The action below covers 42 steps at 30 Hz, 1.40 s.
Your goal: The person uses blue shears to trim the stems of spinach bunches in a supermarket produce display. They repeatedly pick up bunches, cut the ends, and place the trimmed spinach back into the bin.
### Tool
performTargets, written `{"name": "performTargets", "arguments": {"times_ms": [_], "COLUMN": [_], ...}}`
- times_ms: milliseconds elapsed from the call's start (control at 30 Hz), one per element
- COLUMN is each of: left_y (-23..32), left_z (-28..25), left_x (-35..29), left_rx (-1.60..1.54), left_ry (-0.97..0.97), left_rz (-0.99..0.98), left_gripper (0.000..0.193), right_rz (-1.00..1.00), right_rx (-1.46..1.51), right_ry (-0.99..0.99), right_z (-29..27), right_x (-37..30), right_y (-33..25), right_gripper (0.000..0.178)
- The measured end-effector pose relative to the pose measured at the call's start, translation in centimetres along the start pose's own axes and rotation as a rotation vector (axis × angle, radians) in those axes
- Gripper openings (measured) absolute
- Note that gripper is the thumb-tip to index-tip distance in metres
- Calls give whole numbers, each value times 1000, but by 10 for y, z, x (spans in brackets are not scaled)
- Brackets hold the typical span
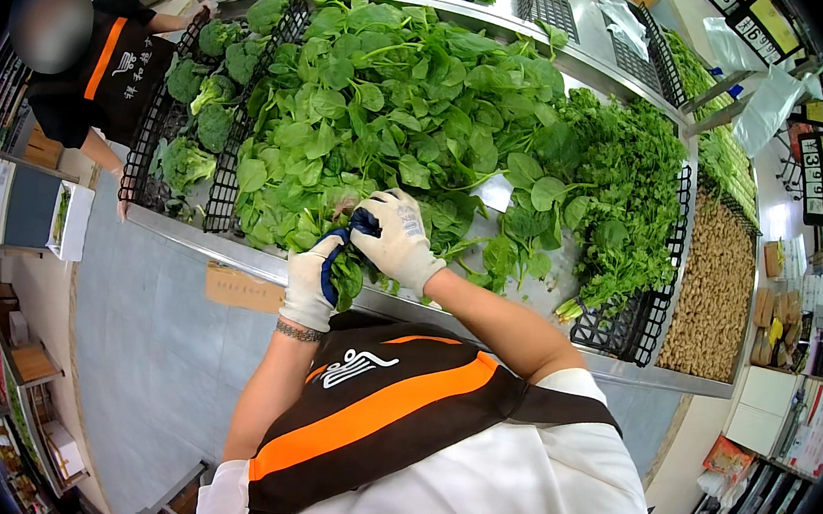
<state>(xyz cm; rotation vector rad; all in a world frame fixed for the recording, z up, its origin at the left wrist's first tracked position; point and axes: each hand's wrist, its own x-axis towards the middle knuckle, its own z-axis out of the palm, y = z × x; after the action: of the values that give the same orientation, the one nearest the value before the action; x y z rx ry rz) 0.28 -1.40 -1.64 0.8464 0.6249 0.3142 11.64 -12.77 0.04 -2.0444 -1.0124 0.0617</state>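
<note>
A large heap of spinach (387,96) with broad green leaves fills the middle of the metal display table (262,261). At its near edge my left hand (313,275), in a white glove with a blue palm, is closed around a small bunch of spinach (345,282) whose leaves hang below the fingers. My right hand (396,239), gloved alike, meets the left one's fingertips. Its fingers are curled in, and what they pinch is hidden. Pinkish roots show just beyond the two hands.
Broccoli (189,164) sits in a black crate at the left, where a co-worker in a dark apron (116,80) grips the crate. Right of the spinach lie feathery herbs (624,208) by a black crate (638,323), then peanuts (711,286). A cardboard piece (242,287) lies below the table's front edge.
</note>
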Motion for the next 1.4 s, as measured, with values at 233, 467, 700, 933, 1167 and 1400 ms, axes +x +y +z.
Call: {"name": "performTargets", "arguments": {"times_ms": [233, 467, 700, 933, 1167, 1400], "left_y": [-10, 7, 13, 27, 25, 17], "left_z": [-27, -88, -75, -78, -83, -66], "left_x": [-13, -18, -27, -44, -35, -15], "left_rx": [101, -28, -49, -168, -200, -183], "left_ry": [101, 141, 151, 181, 176, 119], "left_rz": [-103, -188, -154, -104, -91, -109], "left_gripper": [23, 35, 34, 33, 33, 24], "right_rz": [383, 517, 273, 309, 469, 96], "right_rx": [341, -315, -647, -780, 341, -633], "right_ry": [-189, 96, -169, -354, -97, -423], "right_z": [-20, -88, -25, 13, -52, -18], "right_x": [-3, 37, 157, 200, 187, 211], "right_y": [83, 203, 156, 204, 274, 227], "right_gripper": [37, 48, 48, 28, 30, 27]}}
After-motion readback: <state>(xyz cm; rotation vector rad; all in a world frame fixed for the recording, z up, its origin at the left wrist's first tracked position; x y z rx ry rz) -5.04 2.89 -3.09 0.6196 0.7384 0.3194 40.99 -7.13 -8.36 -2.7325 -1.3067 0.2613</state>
